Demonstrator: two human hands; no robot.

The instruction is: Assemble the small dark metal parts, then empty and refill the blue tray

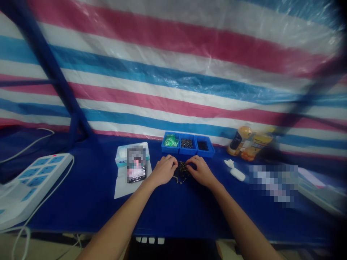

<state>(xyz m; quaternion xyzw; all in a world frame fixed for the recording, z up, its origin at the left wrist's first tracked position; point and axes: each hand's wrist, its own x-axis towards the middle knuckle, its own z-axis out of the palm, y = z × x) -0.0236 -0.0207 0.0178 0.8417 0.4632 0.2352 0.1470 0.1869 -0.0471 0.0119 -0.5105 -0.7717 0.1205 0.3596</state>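
Observation:
A small heap of dark and brass-coloured little parts (183,169) lies on the blue tabletop between my two hands. From the left, my left hand (165,169) reaches to the heap's edge, thumb and fingers drawn together in a pinch. My right hand (200,170) is on the other side, its thumb and fingertips closed at the heap. Whatever is in either pinch is too small to name. Just beyond stand three blue bins: one with green packets (171,141), one with small metallic pieces (186,143), one with black pieces (202,146).
A phone (137,176) leans on a tissue pack (121,153) at left. Further left are a white power strip (40,184) and its cable. To the right are a white earbud case (238,174), an orange-capped bottle (238,141) and a yellow packet (255,146). Striped sheeting hangs behind.

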